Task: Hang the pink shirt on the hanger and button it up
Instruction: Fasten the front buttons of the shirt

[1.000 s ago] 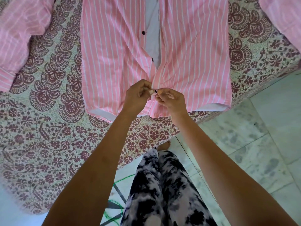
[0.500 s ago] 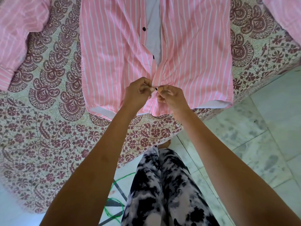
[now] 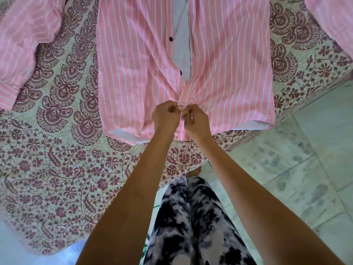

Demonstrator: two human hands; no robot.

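The pink shirt (image 3: 229,60) with white stripes lies flat on the bed, front up, hem toward me. Its front stands apart higher up, showing the white inside and two dark buttons (image 3: 171,38) on the left placket. My left hand (image 3: 166,119) pinches the left front edge near the hem. My right hand (image 3: 196,121) pinches the right front edge against it, fingertips touching at the closing point. Whatever lies between my fingers is hidden. No hanger is visible; the shirt's top is out of frame.
The bed carries a maroon floral bedspread (image 3: 57,169). The shirt's sleeves lie spread at far left (image 3: 24,41) and top right (image 3: 332,18). Pale stone floor (image 3: 305,169) lies to the right. My patterned trouser legs (image 3: 191,226) stand at the bed's edge.
Both hands stay pinched together at the lower front. The dark button seen between my fingertips earlier is covered by the fabric and my fingers now.
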